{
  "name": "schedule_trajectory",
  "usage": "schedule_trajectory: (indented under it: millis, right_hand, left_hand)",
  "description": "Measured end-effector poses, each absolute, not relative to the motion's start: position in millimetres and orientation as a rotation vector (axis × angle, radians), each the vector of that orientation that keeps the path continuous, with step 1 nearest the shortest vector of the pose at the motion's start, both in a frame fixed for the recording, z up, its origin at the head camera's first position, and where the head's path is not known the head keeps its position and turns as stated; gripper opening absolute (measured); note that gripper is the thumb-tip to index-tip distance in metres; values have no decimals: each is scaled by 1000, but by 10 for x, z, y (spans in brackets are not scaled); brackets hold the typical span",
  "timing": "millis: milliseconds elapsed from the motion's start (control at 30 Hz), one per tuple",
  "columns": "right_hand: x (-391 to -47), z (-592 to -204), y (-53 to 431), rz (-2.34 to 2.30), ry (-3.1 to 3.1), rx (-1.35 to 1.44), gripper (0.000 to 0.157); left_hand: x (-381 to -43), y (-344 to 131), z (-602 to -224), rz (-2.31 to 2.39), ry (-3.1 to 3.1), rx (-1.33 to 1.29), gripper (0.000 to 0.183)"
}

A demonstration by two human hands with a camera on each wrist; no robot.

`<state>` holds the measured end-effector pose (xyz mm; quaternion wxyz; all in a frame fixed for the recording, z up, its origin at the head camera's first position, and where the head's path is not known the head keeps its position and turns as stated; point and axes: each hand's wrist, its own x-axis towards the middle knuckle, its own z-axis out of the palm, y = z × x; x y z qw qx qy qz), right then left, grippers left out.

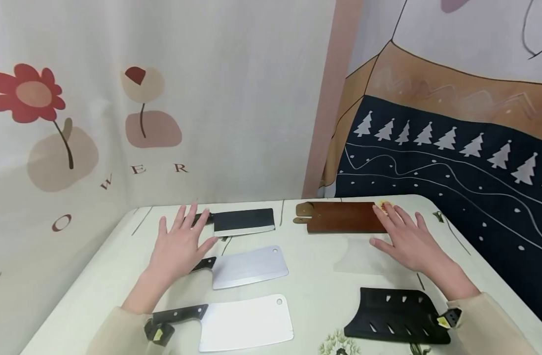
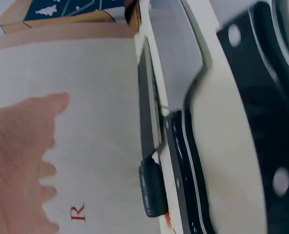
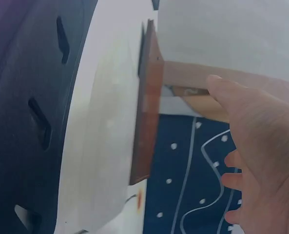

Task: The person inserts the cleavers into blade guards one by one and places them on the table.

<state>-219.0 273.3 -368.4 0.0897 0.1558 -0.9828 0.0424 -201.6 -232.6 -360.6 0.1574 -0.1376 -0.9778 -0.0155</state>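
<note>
My left hand (image 1: 177, 246), fingers spread, hovers above the handles of the cleavers on the left and holds nothing. Farthest back lies a cleaver with a dark blade (image 1: 244, 221). In the middle is a smaller silver cleaver (image 1: 250, 267), its black handle partly behind my hand. Nearest is a large bright cleaver (image 1: 247, 323) with a riveted black handle (image 2: 261, 107). Over on the right, my right hand (image 1: 406, 239) is spread and empty. Near it are a brown leather sheath (image 1: 342, 217), a translucent blade cover (image 1: 357, 256) and a black slotted blade guard (image 1: 397, 315).
A pale patterned cloth covers the table (image 1: 315, 276). Behind it hangs a white curtain (image 1: 235, 108) with flower prints. To the right is a dark blue cloth (image 1: 452, 167) with white trees.
</note>
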Motion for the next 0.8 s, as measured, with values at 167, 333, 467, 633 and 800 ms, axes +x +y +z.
schedule_trajectory:
  millis: [167, 333, 467, 633, 800]
  right_hand:
    - [-2424, -3790, 2800, 93, -2965, 441, 85]
    - [-2673, -3884, 2894, 135, -3035, 414, 90]
    - [-2836, -3925, 2939, 245, -3081, 406, 97]
    - [-2989, -3987, 2931, 358, -3116, 429, 103]
    - [-3084, -3990, 2899, 438, -3150, 423, 106]
  left_hand:
    - [-2170, -2372, -3606, -87, -2806, -459, 72]
    - [-2319, -2435, -3604, -151, -2849, -493, 71]
    - [-2443, -2501, -3625, -280, -2904, -549, 73]
    - [-2587, -2642, -3658, -351, -2947, -580, 74]
    - [-2710, -2769, -3726, -386, -2981, -558, 73]
